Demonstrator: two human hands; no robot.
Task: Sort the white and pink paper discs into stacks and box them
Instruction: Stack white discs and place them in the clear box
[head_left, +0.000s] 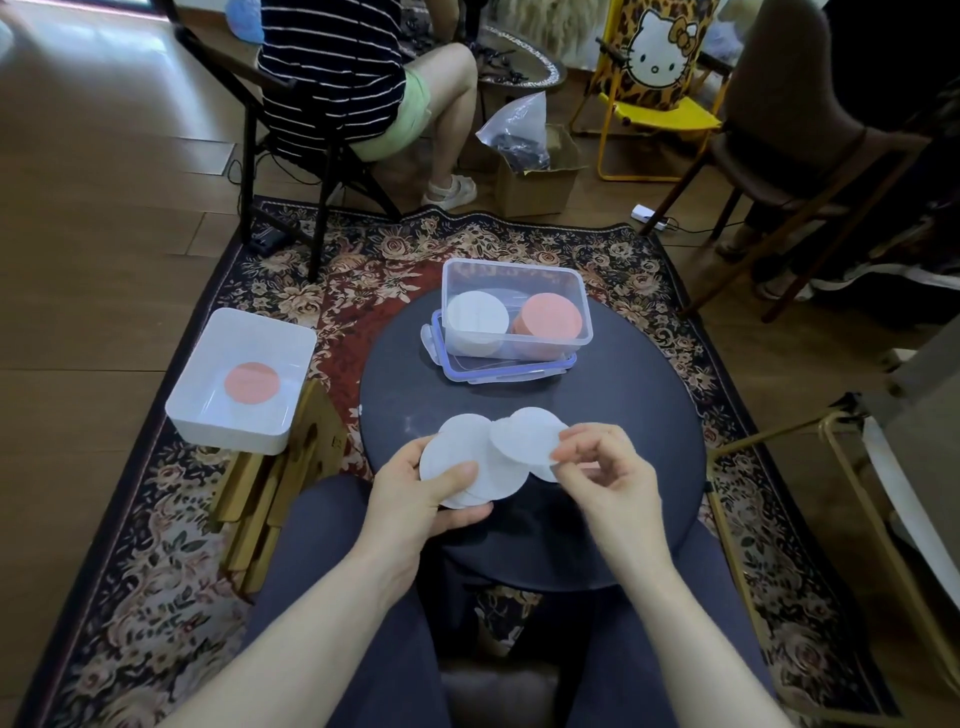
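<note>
My left hand (431, 493) grips a fanned bunch of several white paper discs (467, 457) above the near part of the round dark table (623, 441). My right hand (602, 467) pinches the right edge of one white disc (524, 434) at the top of the fan. Farther back on the table stands a clear plastic box (514, 273) on its blue-rimmed lid (498, 371). Inside it are a white stack (478, 314) on the left and a pink stack (550, 317) on the right.
A white tray (208, 415) holding one pink disc (252, 383) sits on a wooden stand left of the table. A seated person (358, 78), chairs, a cardboard box (535, 182) and a patterned rug (156, 519) surround the table.
</note>
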